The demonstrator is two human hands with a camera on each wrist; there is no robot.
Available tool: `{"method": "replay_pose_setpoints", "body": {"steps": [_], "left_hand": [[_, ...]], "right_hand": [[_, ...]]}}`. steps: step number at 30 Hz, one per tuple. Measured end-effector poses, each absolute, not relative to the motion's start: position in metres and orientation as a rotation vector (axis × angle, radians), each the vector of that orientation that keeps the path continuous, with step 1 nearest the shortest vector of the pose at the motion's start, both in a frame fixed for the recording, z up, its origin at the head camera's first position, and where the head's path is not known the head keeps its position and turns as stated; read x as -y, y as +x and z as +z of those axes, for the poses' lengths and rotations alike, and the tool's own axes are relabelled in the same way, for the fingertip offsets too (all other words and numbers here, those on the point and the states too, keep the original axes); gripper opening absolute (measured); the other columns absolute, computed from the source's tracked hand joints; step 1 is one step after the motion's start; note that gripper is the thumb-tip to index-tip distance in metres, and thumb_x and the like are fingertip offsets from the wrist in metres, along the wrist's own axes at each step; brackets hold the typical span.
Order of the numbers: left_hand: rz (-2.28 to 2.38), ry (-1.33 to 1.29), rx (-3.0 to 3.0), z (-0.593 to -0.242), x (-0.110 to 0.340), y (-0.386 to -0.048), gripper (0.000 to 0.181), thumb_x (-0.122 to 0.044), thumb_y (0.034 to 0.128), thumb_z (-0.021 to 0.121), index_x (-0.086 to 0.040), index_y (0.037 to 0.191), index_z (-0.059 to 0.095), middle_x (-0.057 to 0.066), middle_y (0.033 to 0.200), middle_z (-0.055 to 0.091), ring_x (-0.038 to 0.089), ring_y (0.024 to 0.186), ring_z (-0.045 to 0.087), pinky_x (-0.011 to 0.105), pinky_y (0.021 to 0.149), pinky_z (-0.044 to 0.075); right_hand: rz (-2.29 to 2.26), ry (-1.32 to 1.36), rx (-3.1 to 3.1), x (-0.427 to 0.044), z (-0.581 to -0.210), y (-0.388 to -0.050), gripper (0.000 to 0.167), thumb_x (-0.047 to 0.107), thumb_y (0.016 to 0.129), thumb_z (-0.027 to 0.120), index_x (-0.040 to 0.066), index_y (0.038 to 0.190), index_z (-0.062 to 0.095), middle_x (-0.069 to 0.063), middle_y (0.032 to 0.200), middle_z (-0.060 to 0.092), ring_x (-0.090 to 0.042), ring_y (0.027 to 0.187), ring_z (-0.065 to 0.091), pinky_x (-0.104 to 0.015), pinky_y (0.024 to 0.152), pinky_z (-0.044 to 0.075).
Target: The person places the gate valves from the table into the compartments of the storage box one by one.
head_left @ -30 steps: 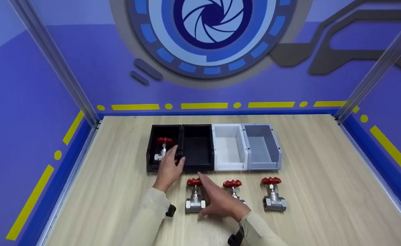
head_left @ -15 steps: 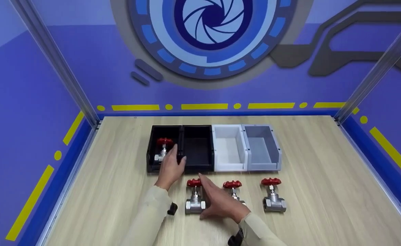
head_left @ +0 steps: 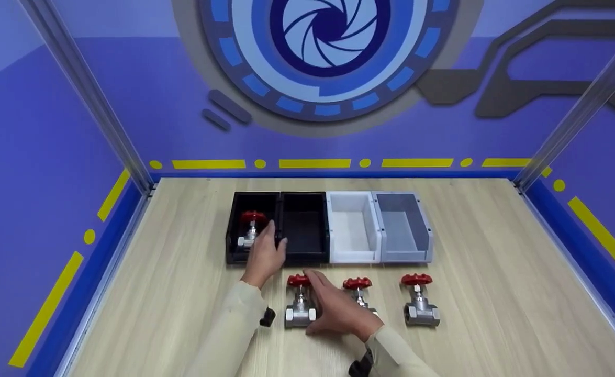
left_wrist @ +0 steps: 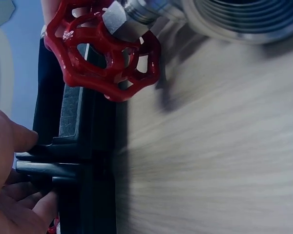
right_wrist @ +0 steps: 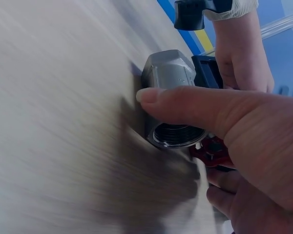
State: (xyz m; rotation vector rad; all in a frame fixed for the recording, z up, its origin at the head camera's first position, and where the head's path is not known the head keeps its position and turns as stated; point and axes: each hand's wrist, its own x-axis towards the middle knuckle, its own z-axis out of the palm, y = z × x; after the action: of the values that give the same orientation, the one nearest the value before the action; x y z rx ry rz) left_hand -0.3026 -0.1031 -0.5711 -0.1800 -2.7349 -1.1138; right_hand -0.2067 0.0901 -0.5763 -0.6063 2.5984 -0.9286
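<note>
Over the shared wall of the left black bin (head_left: pixel 231 246) and the second black bin (head_left: pixel 303 257), my left hand (head_left: pixel 264 259) has its fingers on one side and thumb (left_wrist: pixel 23 138) on the other, gripping the wall. A valve with a red handwheel (head_left: pixel 253 216) stands in the left bin, partly behind those fingers. My right hand (head_left: pixel 339 309) holds the leftmost valve on the table (head_left: pixel 300 315), with its thumb (right_wrist: pixel 178 105) against the metal body and its fingers by the red wheel (left_wrist: pixel 95 61). The middle valve's wheel (head_left: pixel 357 283) shows behind this hand, which partly hides its body.
A white bin (head_left: pixel 355 256) and a grey bin (head_left: pixel 405 255) continue the row to the right. Another red-wheeled valve (head_left: pixel 421 313) stands right of my right hand. Patterned blue walls and metal posts (head_left: pixel 109 123) border the wooden table (head_left: pixel 495 272).
My right index fingertip has come down slightly at the red wheel. My left hand stays at the bin wall, and the valves have not moved. The head view has shifted a little.
</note>
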Motion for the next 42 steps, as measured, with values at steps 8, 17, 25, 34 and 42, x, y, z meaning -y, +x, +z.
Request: {"method": "replay_pose_setpoints", "body": {"steps": [8, 17, 25, 34, 42], "left_hand": [[-1.073, -0.213, 2.697, -0.5706, 0.1032, -0.3027, 0.058, -0.018, 0.0928, 0.062, 0.010, 0.140, 0.043, 0.029, 0.138, 0.051, 0.040, 0.126, 0.052, 0.048, 0.105, 0.043], [-1.082, -0.217, 2.699, -0.5716, 0.1039, -0.3032, 0.059, -0.018, 0.0927, 0.063, 0.011, 0.140, 0.042, 0.029, 0.136, 0.052, 0.040, 0.126, 0.052, 0.047, 0.106, 0.043], [-1.087, -0.200, 2.711, -0.5715, 0.1040, -0.3041, 0.059, -0.019, 0.0930, 0.062, 0.010, 0.140, 0.042, 0.029, 0.137, 0.052, 0.040, 0.127, 0.051, 0.047, 0.107, 0.041], [-1.092, -0.197, 2.718, -0.5718, 0.1042, -0.3025, 0.059, -0.019, 0.0931, 0.062, 0.009, 0.141, 0.042, 0.029, 0.136, 0.052, 0.041, 0.126, 0.052, 0.048, 0.106, 0.043], [-1.073, -0.206, 2.703, -0.5737, 0.1042, -0.3031, 0.058, -0.019, 0.0928, 0.062, 0.010, 0.140, 0.043, 0.030, 0.134, 0.053, 0.042, 0.123, 0.054, 0.049, 0.104, 0.044]], "right_hand": [[-0.901, -0.614, -2.613, -0.0908, -0.5766, -0.2076, 0.129, 0.031, 0.058, 0.091, 0.019, 0.157, 0.009, -0.011, 0.161, 0.020, -0.033, 0.135, 0.044, -0.046, 0.110, 0.039], [-0.866, -0.637, -2.621, -0.0902, -0.5741, -0.2079, 0.140, 0.037, 0.054, 0.093, 0.029, 0.156, -0.002, -0.006, 0.162, 0.018, -0.034, 0.131, 0.048, -0.044, 0.107, 0.042], [-0.844, -0.591, -2.643, -0.0864, -0.5750, -0.2075, 0.131, 0.031, 0.057, 0.092, 0.017, 0.157, 0.008, -0.012, 0.161, 0.020, -0.037, 0.129, 0.049, -0.047, 0.107, 0.042], [-0.777, -0.670, -2.714, -0.0866, -0.5781, -0.2061, 0.126, 0.032, 0.058, 0.091, 0.006, 0.155, 0.015, -0.017, 0.158, 0.026, -0.035, 0.129, 0.050, -0.044, 0.107, 0.043], [-0.780, -0.706, -2.757, -0.0884, -0.5816, -0.2071, 0.125, 0.034, 0.055, 0.090, 0.004, 0.153, 0.019, -0.016, 0.155, 0.032, -0.035, 0.128, 0.050, -0.045, 0.108, 0.042]]}}
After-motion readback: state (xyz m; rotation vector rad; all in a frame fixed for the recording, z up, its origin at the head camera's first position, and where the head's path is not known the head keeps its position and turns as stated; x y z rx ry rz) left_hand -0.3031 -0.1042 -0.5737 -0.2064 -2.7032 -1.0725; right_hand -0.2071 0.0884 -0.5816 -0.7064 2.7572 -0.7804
